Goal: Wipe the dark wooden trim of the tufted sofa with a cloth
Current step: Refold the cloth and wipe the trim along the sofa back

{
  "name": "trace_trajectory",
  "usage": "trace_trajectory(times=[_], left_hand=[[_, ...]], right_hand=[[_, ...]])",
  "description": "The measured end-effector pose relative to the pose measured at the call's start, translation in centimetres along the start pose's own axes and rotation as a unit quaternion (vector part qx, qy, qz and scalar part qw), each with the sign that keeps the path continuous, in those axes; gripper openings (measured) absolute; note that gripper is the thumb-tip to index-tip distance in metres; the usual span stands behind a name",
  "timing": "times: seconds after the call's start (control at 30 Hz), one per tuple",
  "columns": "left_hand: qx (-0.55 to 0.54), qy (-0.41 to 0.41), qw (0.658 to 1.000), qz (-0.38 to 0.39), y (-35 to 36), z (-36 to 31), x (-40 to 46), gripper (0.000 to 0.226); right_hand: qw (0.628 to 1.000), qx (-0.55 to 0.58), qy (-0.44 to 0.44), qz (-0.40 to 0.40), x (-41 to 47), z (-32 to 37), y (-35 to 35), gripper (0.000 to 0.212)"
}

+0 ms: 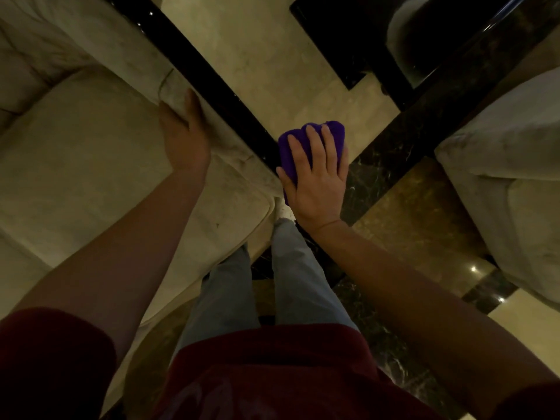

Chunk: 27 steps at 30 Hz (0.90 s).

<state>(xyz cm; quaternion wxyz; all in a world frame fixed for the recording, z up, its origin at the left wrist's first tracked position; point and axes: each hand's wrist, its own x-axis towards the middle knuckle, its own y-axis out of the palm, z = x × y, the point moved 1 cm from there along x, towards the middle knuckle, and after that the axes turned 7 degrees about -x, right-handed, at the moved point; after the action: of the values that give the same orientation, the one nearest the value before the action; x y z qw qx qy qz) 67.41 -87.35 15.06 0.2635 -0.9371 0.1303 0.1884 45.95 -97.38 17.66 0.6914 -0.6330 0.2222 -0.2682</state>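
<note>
A cream tufted sofa (75,165) fills the left side. Its glossy dark wooden trim (209,77) runs diagonally from the top left down to the centre along the armrest's outer edge. My right hand (318,180) presses a folded purple cloth (336,131) flat against the near end of that trim, fingers spread over the cloth. My left hand (185,131) rests on the padded armrest (145,65) just inside the trim, palm down, holding nothing.
A second cream upholstered seat (500,183) stands at the right. A dark glossy table or stand (378,47) sits at the top right. Polished marble floor (263,56) with dark inlay bands (394,153) lies between them. My jeans-clad legs (288,283) are beside the sofa corner.
</note>
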Motion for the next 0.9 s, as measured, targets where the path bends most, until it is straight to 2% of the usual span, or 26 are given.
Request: trace_trajectory(times=[0.2,0.3,0.43,0.53,0.6,0.7,0.8,0.9], left_hand=[[0.029,0.002,1.000,0.004,-0.5,0.1,0.1,0.066],[0.005,0.008,1.000,0.005,-0.8,0.1,0.0,0.061],[-0.047,-0.060,0.996,0.050,-2.1,0.3,1.2,0.063],[-0.064,-0.077,0.995,0.019,-3.4,-0.4,2.6,0.069],[-0.068,-0.029,0.997,-0.037,-4.8,-1.9,4.1,0.074],[-0.057,0.050,0.994,-0.080,-6.0,-4.0,6.5,0.079],[0.027,0.105,0.991,-0.076,-6.7,-4.9,8.5,0.078],[0.079,0.094,0.992,-0.031,-6.4,-4.8,8.9,0.077]], right_hand=[[1.000,0.006,0.015,0.004,1.6,2.2,0.2,0.053],[0.997,0.068,0.036,-0.015,3.8,5.1,-0.1,0.052],[0.976,0.185,0.113,-0.033,8.2,9.4,-1.0,0.051],[0.978,0.184,0.086,-0.039,11.2,11.7,-1.8,0.056],[0.985,0.158,0.055,-0.041,13.6,13.7,-2.6,0.065],[0.989,0.138,0.045,-0.037,16.1,15.6,-3.1,0.073],[0.985,0.164,0.049,-0.035,16.4,16.0,-3.1,0.079],[0.987,0.162,0.019,-0.010,14.6,14.5,-2.9,0.074]])
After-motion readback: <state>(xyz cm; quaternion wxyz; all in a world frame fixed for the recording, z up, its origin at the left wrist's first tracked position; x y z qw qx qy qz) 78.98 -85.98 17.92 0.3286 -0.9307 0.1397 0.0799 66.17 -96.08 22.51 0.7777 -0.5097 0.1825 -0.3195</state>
